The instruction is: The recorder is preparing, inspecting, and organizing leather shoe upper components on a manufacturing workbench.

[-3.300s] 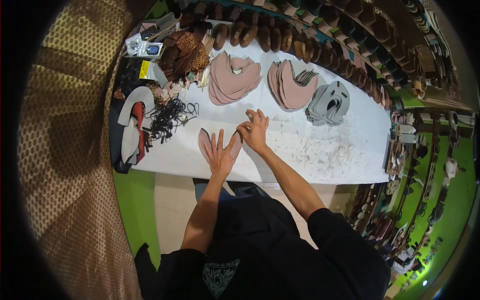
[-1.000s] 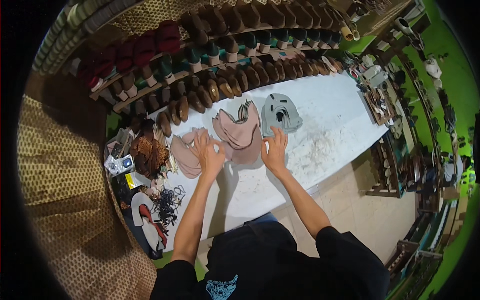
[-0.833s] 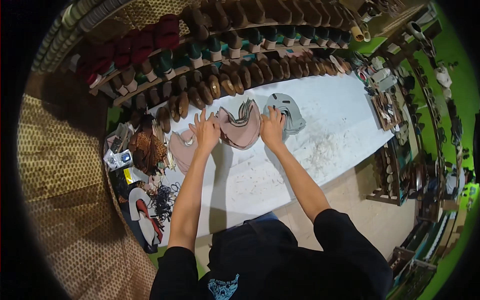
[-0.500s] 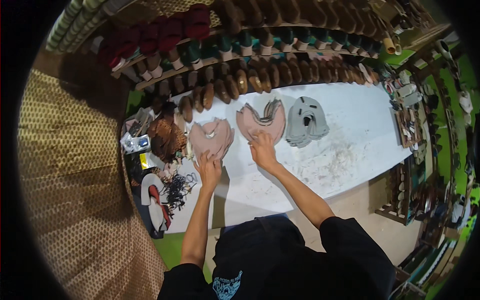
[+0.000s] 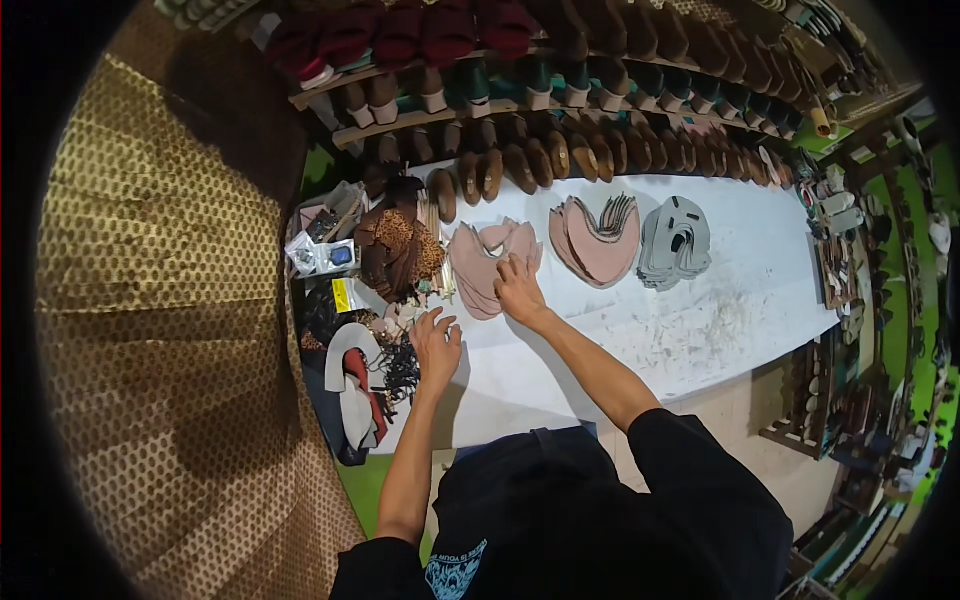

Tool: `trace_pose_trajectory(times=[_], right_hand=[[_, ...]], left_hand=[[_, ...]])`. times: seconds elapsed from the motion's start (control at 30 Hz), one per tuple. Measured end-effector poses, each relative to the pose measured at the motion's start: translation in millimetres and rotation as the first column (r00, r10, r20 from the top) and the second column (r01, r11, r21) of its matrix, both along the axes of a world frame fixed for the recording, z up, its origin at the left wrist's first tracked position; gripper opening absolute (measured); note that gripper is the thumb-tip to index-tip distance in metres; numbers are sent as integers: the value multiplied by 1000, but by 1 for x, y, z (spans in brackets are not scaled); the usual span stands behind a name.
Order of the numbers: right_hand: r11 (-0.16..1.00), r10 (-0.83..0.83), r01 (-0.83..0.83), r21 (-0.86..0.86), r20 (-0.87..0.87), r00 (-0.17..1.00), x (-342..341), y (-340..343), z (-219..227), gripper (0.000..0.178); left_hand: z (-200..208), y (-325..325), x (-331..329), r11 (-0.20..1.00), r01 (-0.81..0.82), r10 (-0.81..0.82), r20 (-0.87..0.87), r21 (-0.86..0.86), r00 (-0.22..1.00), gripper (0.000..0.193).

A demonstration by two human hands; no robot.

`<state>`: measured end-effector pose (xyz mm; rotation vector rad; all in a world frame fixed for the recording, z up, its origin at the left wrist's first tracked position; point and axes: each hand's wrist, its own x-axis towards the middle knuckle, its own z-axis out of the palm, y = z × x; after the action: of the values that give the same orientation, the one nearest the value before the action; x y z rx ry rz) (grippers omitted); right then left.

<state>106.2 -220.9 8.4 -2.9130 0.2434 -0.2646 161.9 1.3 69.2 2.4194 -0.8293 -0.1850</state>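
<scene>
A fanned stack of pink curved shoe-upper pieces [image 5: 474, 272] lies on the white table [image 5: 520, 375]. On its right arm rests my right hand [image 5: 522, 292], fingertips down and fingers apart, with no clear grip on a piece. My left hand [image 5: 437, 348] is just below and left of that stack; its fingers are bent and spread, with nothing between them. A second, neater stack of pink pieces [image 5: 598, 255] sits to the right, dark edges showing at its notch. Beside it is a stack of grey pieces [image 5: 668, 262] with small black marks on top.
Rows of brown shoes [image 5: 520, 170] line the table's back under racks of more footwear. Leopard-print material [image 5: 400, 240], small packets [image 5: 335, 256], black cords [image 5: 400, 372] and grey curved pieces [image 5: 352, 375] crowd the left end. A patterned curtain [image 5: 190, 330] hangs at left.
My right hand has moved left from the neater pink stack onto the fanned one. My left hand has drawn off the fanned stack toward the cords. The view has swung left.
</scene>
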Motion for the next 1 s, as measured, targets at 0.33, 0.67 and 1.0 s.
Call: trace_pose_trajectory(times=[0.33,0.67,1.0], right_hand=[[973,-212,191,129,171,962,40,-11,70,16],[961,-222,208,180,61,973,56,-11,102,18],[956,-281,252,154,222,934,68,-35,137,12]], left_hand=[[8,-42,80,969,187,-170,117,-162,978,37],[11,-94,110,963,266,-268,123,31,956,91],[-18,-86,87,933,60,-126,165,354,978,126]])
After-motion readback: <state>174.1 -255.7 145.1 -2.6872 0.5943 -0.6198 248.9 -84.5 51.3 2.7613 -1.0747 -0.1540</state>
